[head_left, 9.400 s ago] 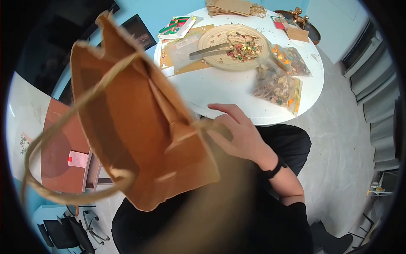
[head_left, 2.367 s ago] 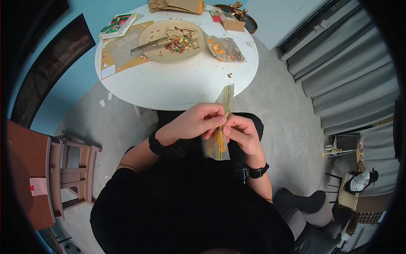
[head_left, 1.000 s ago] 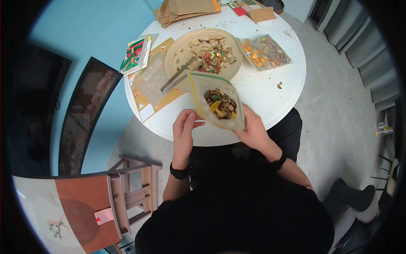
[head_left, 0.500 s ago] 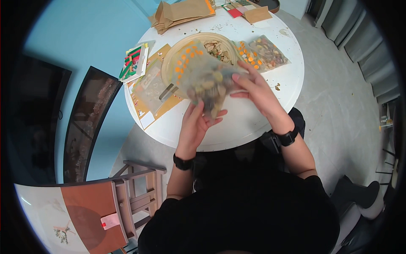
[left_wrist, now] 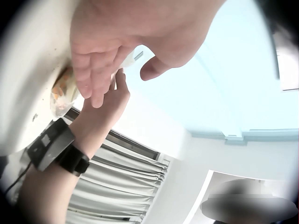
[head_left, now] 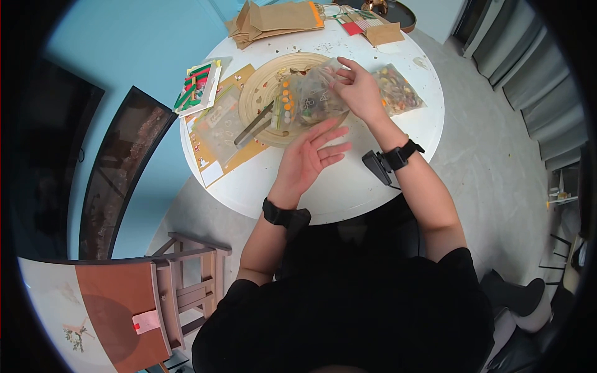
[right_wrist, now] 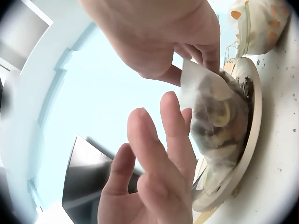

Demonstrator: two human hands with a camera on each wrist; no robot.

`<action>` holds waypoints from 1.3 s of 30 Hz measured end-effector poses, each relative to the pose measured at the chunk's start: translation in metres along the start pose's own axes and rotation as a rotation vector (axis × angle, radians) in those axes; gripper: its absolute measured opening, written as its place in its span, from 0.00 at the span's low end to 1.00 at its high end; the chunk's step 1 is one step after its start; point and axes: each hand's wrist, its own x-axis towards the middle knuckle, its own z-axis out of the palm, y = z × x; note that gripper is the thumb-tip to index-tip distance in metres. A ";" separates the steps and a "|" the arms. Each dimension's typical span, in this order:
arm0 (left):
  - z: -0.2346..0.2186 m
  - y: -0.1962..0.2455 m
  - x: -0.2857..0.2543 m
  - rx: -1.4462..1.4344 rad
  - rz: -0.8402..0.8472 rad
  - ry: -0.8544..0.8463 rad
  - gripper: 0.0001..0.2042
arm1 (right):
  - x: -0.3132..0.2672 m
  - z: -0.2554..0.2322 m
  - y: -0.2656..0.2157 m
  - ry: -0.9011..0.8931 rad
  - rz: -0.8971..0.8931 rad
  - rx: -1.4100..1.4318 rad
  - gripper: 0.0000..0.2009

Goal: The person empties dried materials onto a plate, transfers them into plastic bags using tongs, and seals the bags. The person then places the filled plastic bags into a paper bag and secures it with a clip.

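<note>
My right hand point(head_left: 360, 93) pinches the upper corner of a translucent zip bag point(head_left: 317, 102) with orange dots. The bag sits tipped over the round woven plate point(head_left: 250, 102), its zip end toward the left. In the right wrist view, dried leaves and petals show through the bag point(right_wrist: 217, 121), low by the plate's rim. My left hand point(head_left: 305, 163) is just in front of the bag, fingers spread and palm up, holding nothing. Metal tongs point(head_left: 254, 124) lie across the plate's left edge. The bag hides much of the plate's dried pieces.
Another filled zip bag point(head_left: 400, 90) lies right of the plate. Brown paper bags point(head_left: 280, 17) are stacked at the back. A white tray with green and red pieces point(head_left: 198, 87) and a flat clear bag point(head_left: 217, 127) are at left. Cards point(head_left: 380, 32) lie back right.
The bag, earlier held open near the table's front edge, has been tipped over and moved onto the plate. The left hand has let go of it; the right hand has moved to its corner.
</note>
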 end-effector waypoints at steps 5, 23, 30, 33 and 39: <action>-0.025 -0.015 -0.024 -0.061 -0.095 -0.066 0.28 | 0.048 0.003 -0.007 -0.053 -0.079 -0.055 0.28; -0.052 -0.028 -0.089 -0.150 -0.053 -0.020 0.24 | 0.139 0.024 -0.135 -0.313 -0.458 -0.449 0.24; -0.059 -0.029 -0.102 -0.142 -0.055 -0.001 0.23 | 0.153 -0.003 -0.180 -0.353 -0.435 -0.425 0.22; -0.060 -0.027 -0.105 -0.134 -0.051 0.014 0.23 | 0.138 -0.001 -0.211 -0.308 -0.413 -0.378 0.26; -0.061 -0.027 -0.107 -0.126 -0.053 0.035 0.23 | 0.124 -0.019 -0.255 -0.309 -0.462 -0.362 0.25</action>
